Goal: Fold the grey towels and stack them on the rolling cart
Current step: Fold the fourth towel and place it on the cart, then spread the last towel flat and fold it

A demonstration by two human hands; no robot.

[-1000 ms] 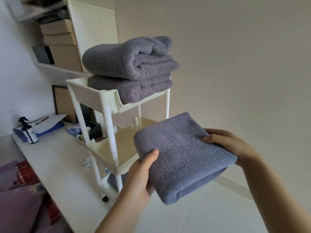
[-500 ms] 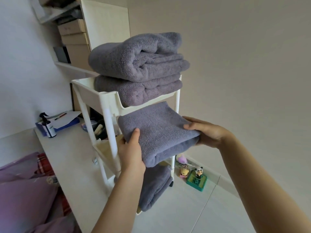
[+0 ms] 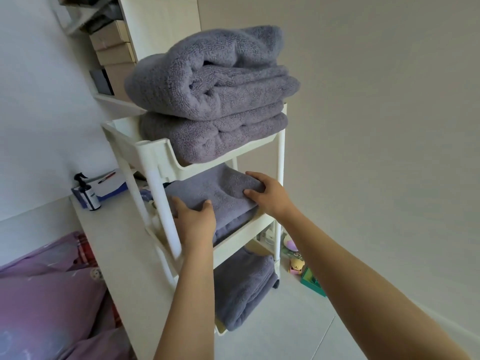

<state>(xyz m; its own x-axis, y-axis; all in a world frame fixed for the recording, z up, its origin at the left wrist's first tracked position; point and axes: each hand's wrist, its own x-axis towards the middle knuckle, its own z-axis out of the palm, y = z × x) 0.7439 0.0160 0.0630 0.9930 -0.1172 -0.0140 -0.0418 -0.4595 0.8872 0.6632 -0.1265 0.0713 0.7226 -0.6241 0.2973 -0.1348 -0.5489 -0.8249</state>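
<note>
A folded grey towel [image 3: 207,193] is held on the middle shelf of the white cart [image 3: 155,162], near the centre of the view. The left hand [image 3: 196,219] is set at the towel's near edge, at about 7 o'clock from it, with the thumb laid on top and the fingers curled round the edge beside the cart's front post. The right hand [image 3: 267,196] is placed at the towel's right end, at about 3 o'clock, the thumb pressed on top and the fingers wrapped over the far corner. Both forearms are stretched forward and upward from the lower edge of the view, the right one entering from 5 o'clock. On the top shelf, at 12 o'clock, two thicker folded towels [image 3: 213,100] are stacked, one upon the other. On the bottom shelf, at 6 o'clock, another towel [image 3: 241,289] is seen, partly hanging over the rim. A spray bottle [image 3: 87,192] is stood on the desk [image 3: 117,229] at 9 o'clock.
</note>
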